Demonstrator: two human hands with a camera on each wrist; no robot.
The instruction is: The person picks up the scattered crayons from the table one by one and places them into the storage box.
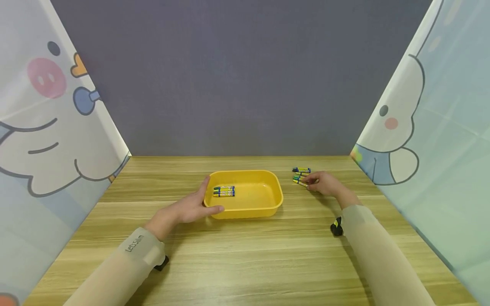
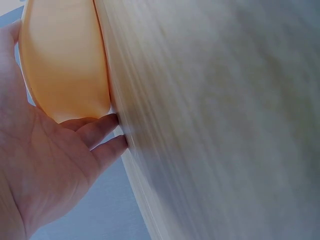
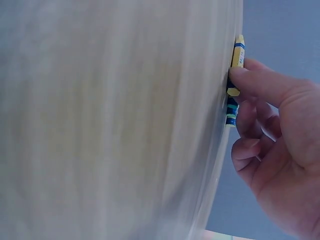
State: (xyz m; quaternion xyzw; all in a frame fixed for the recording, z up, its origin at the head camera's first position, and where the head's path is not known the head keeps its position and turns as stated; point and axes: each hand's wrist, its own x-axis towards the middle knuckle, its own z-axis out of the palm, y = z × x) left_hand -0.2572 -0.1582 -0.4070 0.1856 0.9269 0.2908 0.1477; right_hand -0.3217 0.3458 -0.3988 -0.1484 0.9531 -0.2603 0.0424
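Nearest, two pale sleeves [image 1: 383, 259] are seen reaching over the wood-grain tabletop [image 1: 260, 259], the left one printed with lettering; a dark object [image 1: 337, 227] is seen beside the right cuff. The left hand [image 1: 187, 207] is laid around the left end of the yellow tray [image 1: 246, 213], its grip spread wide: the thumb is rested on the near rim, the fingers are set along the end wall, and two fingertips are brought down to the tabletop. Inside the tray, toward that hand, a small row of crayons [image 1: 224, 191] is laid side by side. Right of the tray and apart from it, a yellow crayon [image 3: 238, 55] is pinched by the right hand [image 1: 324, 183] between thumb and fingers, near one end; its other end is left projecting past the fingertips, toward the tray. Whether it is lifted cannot be told. Just beyond the grip, loose crayons [image 1: 302, 170] are bunched, partly covered by the fingers. Farther back, a dark panel [image 1: 241, 80] is flanked by cartoon-printed sheets [image 1: 440, 127].
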